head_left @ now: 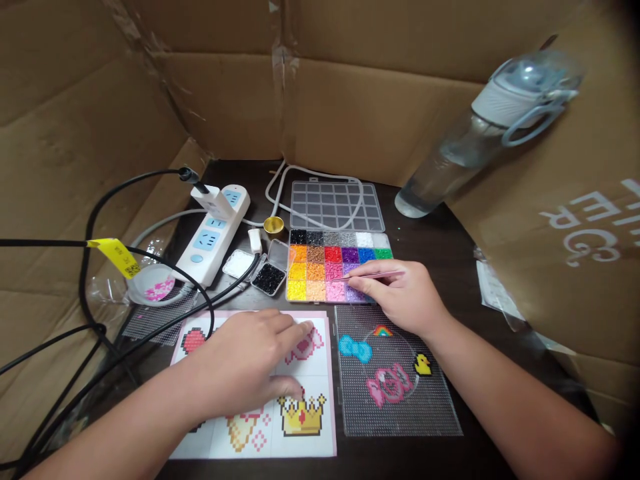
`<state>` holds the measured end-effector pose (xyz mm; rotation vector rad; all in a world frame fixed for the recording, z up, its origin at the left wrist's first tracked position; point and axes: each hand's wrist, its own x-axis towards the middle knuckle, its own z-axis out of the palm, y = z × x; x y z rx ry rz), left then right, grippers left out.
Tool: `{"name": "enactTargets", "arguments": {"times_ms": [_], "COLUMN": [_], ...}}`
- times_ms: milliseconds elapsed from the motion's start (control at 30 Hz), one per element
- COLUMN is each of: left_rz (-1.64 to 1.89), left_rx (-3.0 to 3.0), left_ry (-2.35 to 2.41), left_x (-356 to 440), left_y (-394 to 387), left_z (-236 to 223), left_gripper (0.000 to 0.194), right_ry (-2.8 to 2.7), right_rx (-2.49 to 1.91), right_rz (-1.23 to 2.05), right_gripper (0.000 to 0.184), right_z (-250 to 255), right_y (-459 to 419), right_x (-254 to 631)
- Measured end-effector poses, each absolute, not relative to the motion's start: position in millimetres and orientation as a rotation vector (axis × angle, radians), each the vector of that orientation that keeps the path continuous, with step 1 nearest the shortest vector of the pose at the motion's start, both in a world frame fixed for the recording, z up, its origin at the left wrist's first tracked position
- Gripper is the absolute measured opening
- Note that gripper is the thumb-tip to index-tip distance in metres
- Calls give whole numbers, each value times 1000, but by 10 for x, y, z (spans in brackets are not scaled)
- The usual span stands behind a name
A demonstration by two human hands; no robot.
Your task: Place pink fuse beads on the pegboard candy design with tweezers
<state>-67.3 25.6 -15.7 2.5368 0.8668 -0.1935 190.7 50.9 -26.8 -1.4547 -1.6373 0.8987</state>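
My left hand (253, 350) lies flat on a printed pattern sheet (320, 450), its fingers stretched toward a pink candy picture; a crown picture (302, 419) shows below the thumb. Pinched in my right hand (413, 293) are thin pink tweezers (373, 275), their tips over the pink beads (334, 289) in a divided bead box (325, 302). Whether a bead is between the tips I cannot tell. Under my right wrist, a clear pegboard (360, 420) bears a pink candy (389, 385), a blue bow (355, 349), a small rainbow (383, 331) and a yellow duck (423, 364) made of beads.
A water bottle (465, 150) stands at the back right. Left of the bead box are a small case of black beads (269, 279), a gold cup (273, 227) and a power strip (200, 257). Black cables (150, 347) cross the left side. Cardboard walls (390, 120) surround the table.
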Motion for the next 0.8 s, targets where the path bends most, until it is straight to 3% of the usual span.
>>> {"name": "enactTargets", "arguments": {"times_ms": [500,800], "left_rz": [-192,-170], "left_rx": [2544,2560], "left_ry": [865,869], "left_x": [-688,-703], "left_y": [265,271], "left_z": [-144,-174], "left_gripper": [65,61], "right_ry": [-1560,-1430], "right_rx": [-1468,-1325], "right_rz": [909,647], "right_gripper": [10,4], "right_z": [-255,143], "right_y": [502,163], "right_x": [1905,2075]}}
